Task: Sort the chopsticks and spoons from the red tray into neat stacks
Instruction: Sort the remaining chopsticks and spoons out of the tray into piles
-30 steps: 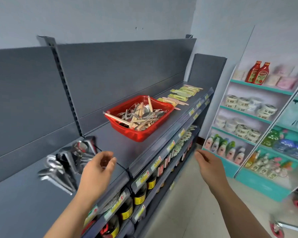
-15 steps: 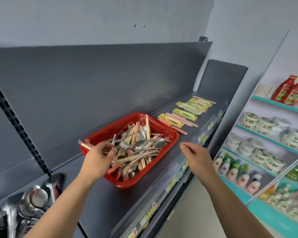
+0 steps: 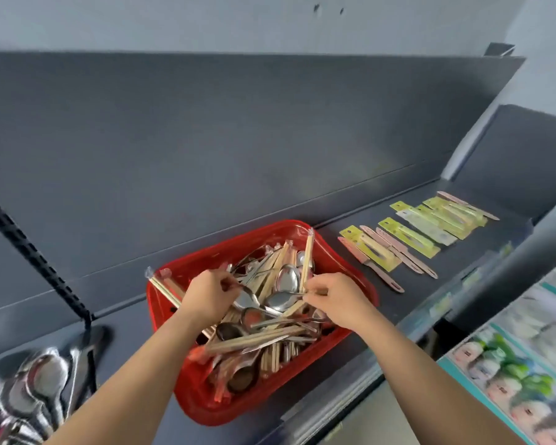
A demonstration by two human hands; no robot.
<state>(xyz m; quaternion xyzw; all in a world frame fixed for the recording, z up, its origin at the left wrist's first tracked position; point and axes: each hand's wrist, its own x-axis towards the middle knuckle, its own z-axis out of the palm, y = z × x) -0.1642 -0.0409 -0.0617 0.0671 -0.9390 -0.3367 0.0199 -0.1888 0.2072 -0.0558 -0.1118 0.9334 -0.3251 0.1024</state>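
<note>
A red tray (image 3: 341, 255) stands on the dark shelf (image 3: 430, 284), heaped with wrapped wooden chopsticks (image 3: 254, 340) and metal spoons (image 3: 286, 281) in a jumble. Both my hands are inside it. My left hand (image 3: 207, 295) has its fingers curled round the handle of a spoon near the tray's left side. My right hand (image 3: 337, 300) pinches a wrapped chopstick pair (image 3: 307, 261) that leans upright against the far rim.
A row of packaged utensils (image 3: 408, 239) on green and pink cards lies on the shelf right of the tray. Shiny metal ladles (image 3: 36, 393) lie at the lower left. A shelf post (image 3: 32, 255) divides the back panel. Bottles (image 3: 511, 380) fill a teal rack at right.
I have stepped closer to the tray. My right hand moved from beside the shelf edge into the tray and took a chopstick pair; my left hand went deeper among the spoons.
</note>
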